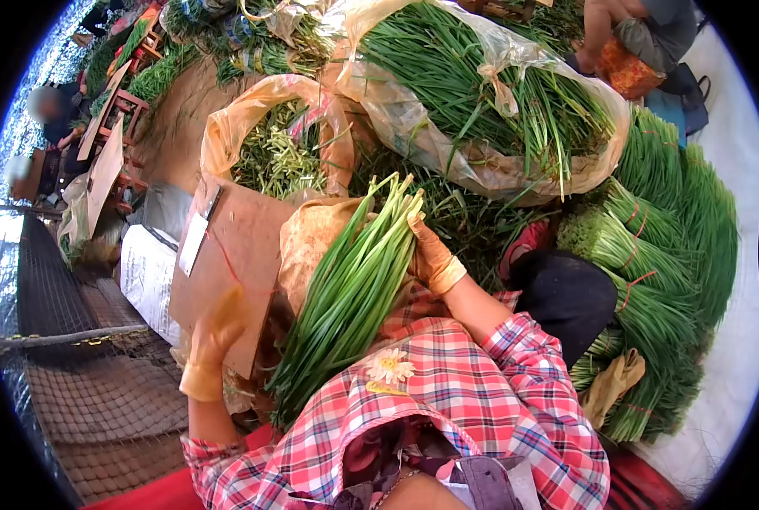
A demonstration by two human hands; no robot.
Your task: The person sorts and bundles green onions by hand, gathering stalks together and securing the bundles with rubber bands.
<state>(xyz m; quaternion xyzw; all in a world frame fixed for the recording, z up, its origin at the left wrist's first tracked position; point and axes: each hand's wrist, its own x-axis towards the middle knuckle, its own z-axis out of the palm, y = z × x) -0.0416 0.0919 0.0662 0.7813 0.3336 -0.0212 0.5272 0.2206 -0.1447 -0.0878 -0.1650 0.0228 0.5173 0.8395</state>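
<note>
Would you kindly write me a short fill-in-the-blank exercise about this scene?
1. The left hand and the right hand both wear ____.
2. Only the ____ hand grips the loose green stalks in front of the checked shirt.
3. The bands around the piled bundles are coloured ____.

Missing words: gloves; right; red.

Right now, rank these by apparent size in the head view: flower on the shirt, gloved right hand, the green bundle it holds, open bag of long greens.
1. Open bag of long greens
2. Green bundle
3. Gloved right hand
4. Flower
</note>
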